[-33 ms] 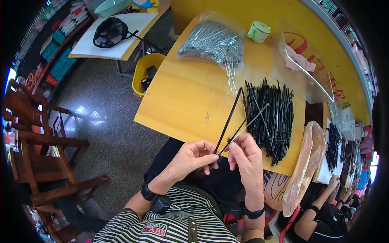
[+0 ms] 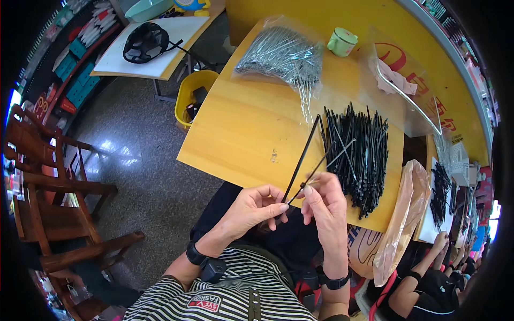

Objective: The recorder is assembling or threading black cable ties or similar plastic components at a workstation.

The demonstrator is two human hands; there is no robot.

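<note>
My left hand [image 2: 262, 206] pinches the lower ends of two thin black rods between thumb and fingers. The longer rod [image 2: 303, 155] slants up over the table, and the thinner rod [image 2: 320, 165] spreads from it in a narrow V. My right hand [image 2: 323, 200] has thumb and forefinger closed at a small dark knob on the thinner rod. A pale, thin metal rod [image 2: 341, 151] points from near the right fingertips toward the pile; whether those fingers hold it is unclear. Just beyond my right hand lies a large pile of black rods [image 2: 361, 166].
On the wooden table [image 2: 230, 134] lie a clear bag of silver metal rods [image 2: 281, 53] and a green mug [image 2: 342, 41]. A clear plastic bin [image 2: 412, 101] stands at right, near a translucent bag [image 2: 401, 224]. Left are a yellow bin [image 2: 184, 101] and wooden chairs [image 2: 64, 187]. A co-worker [image 2: 428, 283] sits at right.
My right hand's fingers have shifted slightly around the knob on the thinner rod. Otherwise things look the same.
</note>
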